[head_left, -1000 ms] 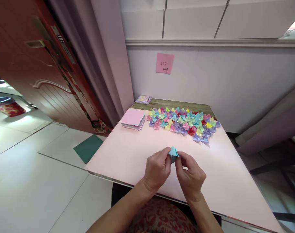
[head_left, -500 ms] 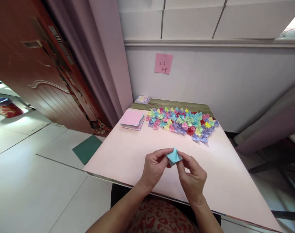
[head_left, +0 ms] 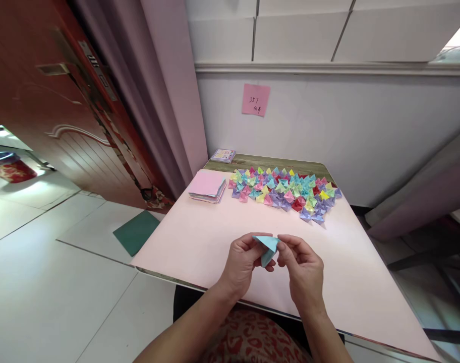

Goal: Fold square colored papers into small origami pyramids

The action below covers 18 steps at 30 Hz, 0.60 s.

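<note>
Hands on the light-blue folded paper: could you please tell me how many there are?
2. The left hand pinches the light-blue folded paper from its left, the right hand from its right, both above the near part of the pink table. No other hands show.

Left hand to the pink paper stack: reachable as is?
Probably yes: only bare table between left hand and pink paper stack. But it is busy, pinching the blue folded paper with the right hand.

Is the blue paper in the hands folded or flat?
Folded: the blue paper forms a small pointed shape, pinched between left hand and right hand.
</note>
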Tool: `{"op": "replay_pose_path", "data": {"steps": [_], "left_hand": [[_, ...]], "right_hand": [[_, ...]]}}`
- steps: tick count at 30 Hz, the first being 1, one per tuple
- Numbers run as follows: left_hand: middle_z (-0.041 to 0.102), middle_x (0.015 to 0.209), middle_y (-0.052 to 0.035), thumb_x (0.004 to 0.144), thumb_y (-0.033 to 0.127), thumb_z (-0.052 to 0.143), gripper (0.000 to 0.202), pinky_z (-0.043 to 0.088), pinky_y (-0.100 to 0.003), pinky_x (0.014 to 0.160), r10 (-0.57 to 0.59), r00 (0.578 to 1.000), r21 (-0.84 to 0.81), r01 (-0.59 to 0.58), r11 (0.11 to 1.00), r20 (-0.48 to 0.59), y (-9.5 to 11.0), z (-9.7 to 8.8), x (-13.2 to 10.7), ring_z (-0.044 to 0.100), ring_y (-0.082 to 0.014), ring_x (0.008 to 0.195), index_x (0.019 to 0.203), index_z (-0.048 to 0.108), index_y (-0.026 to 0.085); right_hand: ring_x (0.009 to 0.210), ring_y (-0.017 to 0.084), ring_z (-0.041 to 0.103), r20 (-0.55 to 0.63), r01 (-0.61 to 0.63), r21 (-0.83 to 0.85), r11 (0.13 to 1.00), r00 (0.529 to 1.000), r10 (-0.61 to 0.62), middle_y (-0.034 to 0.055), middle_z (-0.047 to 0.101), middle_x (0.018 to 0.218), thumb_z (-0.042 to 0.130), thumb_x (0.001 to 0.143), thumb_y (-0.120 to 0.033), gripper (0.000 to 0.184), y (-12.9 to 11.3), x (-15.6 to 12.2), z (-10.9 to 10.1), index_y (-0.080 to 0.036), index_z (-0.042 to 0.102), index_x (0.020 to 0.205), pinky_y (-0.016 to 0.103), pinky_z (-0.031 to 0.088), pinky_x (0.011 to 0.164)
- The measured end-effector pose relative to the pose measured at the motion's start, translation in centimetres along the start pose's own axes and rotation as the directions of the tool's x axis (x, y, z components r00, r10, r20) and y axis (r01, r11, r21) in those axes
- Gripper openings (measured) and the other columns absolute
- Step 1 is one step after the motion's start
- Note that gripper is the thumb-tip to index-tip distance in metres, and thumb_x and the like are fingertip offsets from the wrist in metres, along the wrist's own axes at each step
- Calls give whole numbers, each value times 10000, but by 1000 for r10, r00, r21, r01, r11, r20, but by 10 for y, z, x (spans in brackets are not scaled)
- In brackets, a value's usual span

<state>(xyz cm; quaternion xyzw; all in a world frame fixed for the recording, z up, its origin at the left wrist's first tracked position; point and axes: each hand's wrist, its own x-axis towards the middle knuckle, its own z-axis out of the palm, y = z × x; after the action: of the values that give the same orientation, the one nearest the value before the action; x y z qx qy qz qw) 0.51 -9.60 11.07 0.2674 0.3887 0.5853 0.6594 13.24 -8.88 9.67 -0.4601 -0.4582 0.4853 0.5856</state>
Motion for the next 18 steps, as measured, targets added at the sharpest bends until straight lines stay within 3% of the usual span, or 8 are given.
{"op": "replay_pose_path", "data": {"steps": [7,12,15,18], "left_hand": [[669,641,-26,692,321,791,281,491,-246,468,-53,998,-11,54,999,46,0,2,-2,604,-134,488,889,718,133],[678,654,-35,691,334,792,314,494,-249,483,-68,997,2,68,998,42,-1,2,-2,611,-135,502,920,722,130],[693,680,-45,679,350,797,337,503,-262,491,-60,998,23,60,998,18,-3,0,0,619,-143,512,927,722,134],[699,703,-51,674,376,793,365,517,-282,504,-6,1000,54,8,999,-26,-3,-3,4,626,-151,515,941,720,137]], "right_hand": [[500,80,433,104,-191,185,964,979,174,-43,521,548,740,761,-393,253,2,2,-3,-177,684,881,200,402,474],[487,83,416,99,-249,232,940,968,232,-44,494,526,729,766,-404,259,0,3,-2,-163,676,843,194,384,445],[502,87,456,61,-204,192,960,979,196,-18,552,617,700,789,-421,281,1,3,-2,-157,666,878,209,414,455],[525,94,509,-83,-9,68,998,996,15,15,607,758,616,856,-427,287,6,-1,-4,-169,638,979,233,453,487]]}}
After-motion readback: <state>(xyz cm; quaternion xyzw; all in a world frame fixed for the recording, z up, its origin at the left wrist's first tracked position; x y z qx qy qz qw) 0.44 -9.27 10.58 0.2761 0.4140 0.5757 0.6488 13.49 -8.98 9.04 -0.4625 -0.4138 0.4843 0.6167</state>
